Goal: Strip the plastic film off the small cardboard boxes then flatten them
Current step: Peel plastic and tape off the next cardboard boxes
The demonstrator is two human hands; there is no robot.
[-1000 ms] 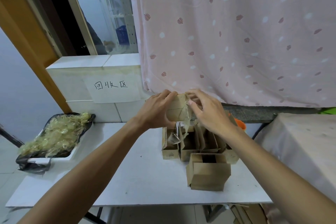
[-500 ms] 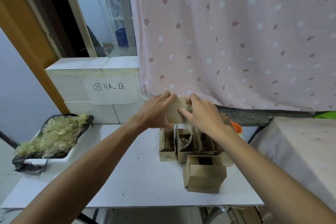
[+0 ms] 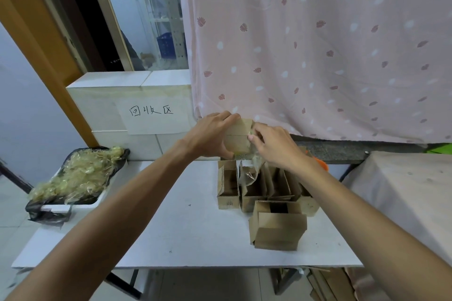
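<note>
Our left hand [image 3: 211, 138] fingers clasp box [image 3: 238, 134] | our right hand [image 3: 277, 148] fingers pinch its film [image 3: 255, 161] | tray [image 3: 61, 208] well left holds scraps [image 3: 75, 173]

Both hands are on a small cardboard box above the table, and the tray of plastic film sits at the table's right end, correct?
No. In the head view the tray of plastic film sits at the table's left end. The left hand and right hand are on the small cardboard box above it.
</note>
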